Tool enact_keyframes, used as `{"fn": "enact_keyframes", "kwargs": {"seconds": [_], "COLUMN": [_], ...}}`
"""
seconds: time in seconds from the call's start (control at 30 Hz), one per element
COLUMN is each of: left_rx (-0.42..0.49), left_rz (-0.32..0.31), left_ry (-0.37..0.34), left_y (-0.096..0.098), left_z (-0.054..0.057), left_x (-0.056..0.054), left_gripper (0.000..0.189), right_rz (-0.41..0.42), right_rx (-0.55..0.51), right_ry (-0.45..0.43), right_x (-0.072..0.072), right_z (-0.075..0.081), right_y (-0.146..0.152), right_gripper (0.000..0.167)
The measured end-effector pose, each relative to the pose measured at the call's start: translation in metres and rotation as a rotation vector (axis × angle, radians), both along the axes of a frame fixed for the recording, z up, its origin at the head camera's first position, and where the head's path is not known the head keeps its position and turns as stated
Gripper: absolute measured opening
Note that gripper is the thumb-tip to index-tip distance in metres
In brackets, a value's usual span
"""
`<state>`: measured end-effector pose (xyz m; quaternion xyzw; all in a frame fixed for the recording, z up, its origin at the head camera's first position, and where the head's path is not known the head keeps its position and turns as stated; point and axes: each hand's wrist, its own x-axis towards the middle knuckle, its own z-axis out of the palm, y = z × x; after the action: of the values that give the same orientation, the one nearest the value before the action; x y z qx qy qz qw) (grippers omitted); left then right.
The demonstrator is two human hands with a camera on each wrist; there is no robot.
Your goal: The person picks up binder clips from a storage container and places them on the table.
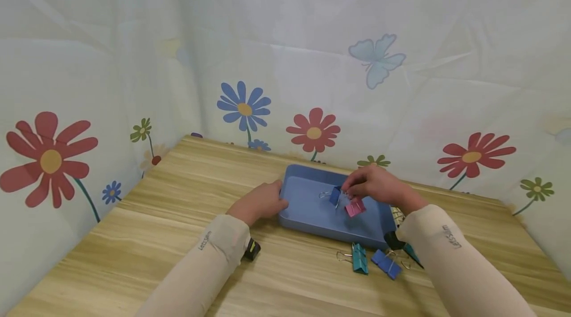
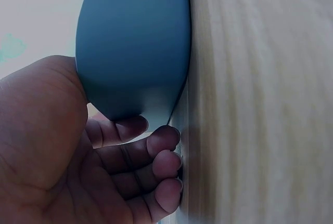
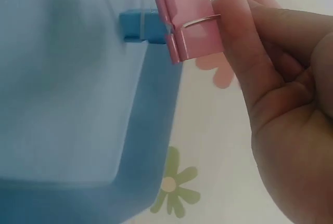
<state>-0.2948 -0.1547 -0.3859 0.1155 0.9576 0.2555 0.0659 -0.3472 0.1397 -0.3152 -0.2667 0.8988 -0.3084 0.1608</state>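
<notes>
A shallow blue tray (image 1: 308, 226) lies on the wooden table. At its left end, my left hand (image 1: 260, 203) holds the tray wall, with curled fingertips low against the outside in the left wrist view. Over the tray, my right hand (image 1: 378, 187) pinches a pink binder clip (image 1: 355, 207) by its wire handles (image 3: 200, 21), between thumb and fingers. The pink clip hangs above the tray floor. Just left of it, a dark blue binder clip (image 1: 335, 196) is inside the tray; the pink clip partly covers it in the right wrist view.
In front of the tray, a teal binder clip (image 1: 360, 258) and a blue binder clip (image 1: 387, 264) lie on the table (image 1: 285, 277). More clips sit by the tray's right end, partly hidden by my right wrist. A flower-printed curtain (image 1: 276, 59) stands behind.
</notes>
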Motion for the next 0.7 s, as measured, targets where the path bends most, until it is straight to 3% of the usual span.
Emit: {"fn": "enact_keyframes", "kwargs": {"seconds": [0.4, 0.7], "left_rx": [-0.014, -0.020], "left_rz": [0.003, 0.005], "left_ry": [0.010, 0.002], "left_y": [0.000, 0.001], "left_z": [0.000, 0.002], "left_x": [0.000, 0.002], "left_gripper": [0.059, 0.061], "right_rz": [-0.014, 0.107], "right_rx": [-0.085, 0.041], "right_ry": [0.115, 0.365], "right_x": [0.035, 0.062], "right_z": [0.022, 0.032], "right_y": [-0.003, -0.014], "right_gripper": [0.017, 0.012]}}
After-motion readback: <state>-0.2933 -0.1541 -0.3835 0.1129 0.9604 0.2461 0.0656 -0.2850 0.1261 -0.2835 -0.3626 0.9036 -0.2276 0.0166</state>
